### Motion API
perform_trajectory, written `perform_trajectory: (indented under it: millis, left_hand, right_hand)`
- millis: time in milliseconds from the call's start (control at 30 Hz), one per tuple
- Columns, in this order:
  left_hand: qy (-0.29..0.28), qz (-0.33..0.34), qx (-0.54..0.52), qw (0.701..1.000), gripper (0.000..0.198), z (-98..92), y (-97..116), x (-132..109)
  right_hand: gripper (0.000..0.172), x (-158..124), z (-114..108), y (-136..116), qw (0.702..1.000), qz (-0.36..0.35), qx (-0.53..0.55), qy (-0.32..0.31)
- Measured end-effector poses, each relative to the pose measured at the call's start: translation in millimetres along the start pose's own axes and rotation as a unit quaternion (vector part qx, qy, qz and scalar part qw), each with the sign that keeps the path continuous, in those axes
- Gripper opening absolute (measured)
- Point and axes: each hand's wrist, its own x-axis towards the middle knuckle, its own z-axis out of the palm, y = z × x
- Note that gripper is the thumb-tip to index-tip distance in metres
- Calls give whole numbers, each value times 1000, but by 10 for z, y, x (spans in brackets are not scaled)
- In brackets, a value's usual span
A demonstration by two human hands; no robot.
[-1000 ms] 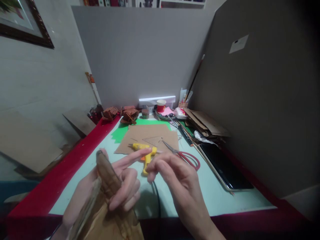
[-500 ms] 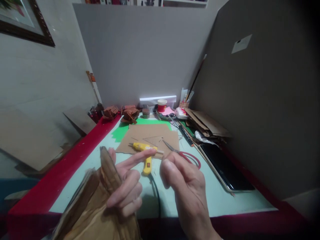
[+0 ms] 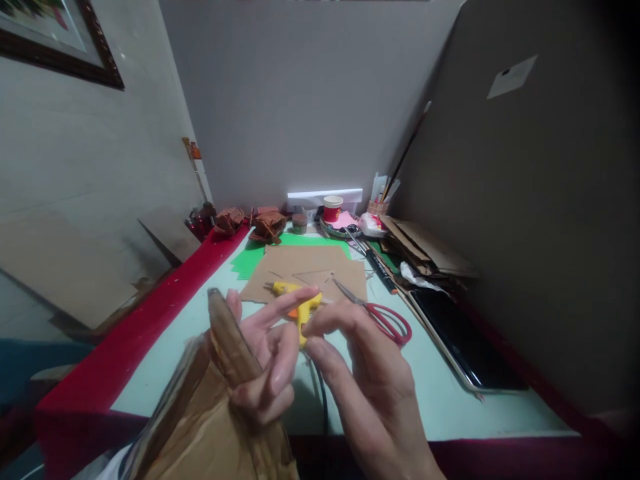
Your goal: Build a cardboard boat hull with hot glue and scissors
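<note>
My left hand (image 3: 273, 360) is closed around the edge of a brown layered cardboard piece (image 3: 200, 427), which has a narrow raised strip with a pointed top. Its index finger points out to the right, and the other fingers curl over the strip. My right hand (image 3: 370, 380) is just to the right, thumb and index finger slightly apart, with nothing visible between them. The fingertips are close to the left hand's fingers. Behind the hands, a yellow glue gun (image 3: 303, 317) lies partly hidden by the left index finger. Red-handled scissors (image 3: 385, 321) lie beyond my right hand.
A flat cardboard sheet (image 3: 320, 260) lies over green paper (image 3: 245, 261). A black tablet or phone (image 3: 465, 340) is at the right, beside stacked cardboard (image 3: 430, 247). Brown models (image 3: 267, 227) and a red cup (image 3: 333, 210) stand at the back. A black cord (image 3: 323, 393) runs toward me.
My right hand has gone from a closed fist to thumb and index finger slightly apart, shifting toward the left hand. The left fingers have moved a little. The whole view has shifted slightly.
</note>
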Motion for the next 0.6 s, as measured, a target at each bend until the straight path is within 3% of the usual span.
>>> perform_trajectory:
  millis: [133, 267, 400, 600]
  left_hand:
    - [36, -14, 45, 998, 78, 35, 43, -45]
    - [83, -33, 93, 992, 76, 160, 117, -70]
    - [160, -58, 161, 972, 79, 287, 165, 32]
    - [184, -57, 191, 963, 83, 405, 220, 80]
  right_hand:
    - [17, 0, 5, -13, 999, 26, 23, -10]
    - [30, 3, 13, -18, 999, 19, 3, 30]
    - [38, 6, 35, -42, 998, -21, -33, 46]
    - [37, -5, 46, -44, 992, -75, -77, 70]
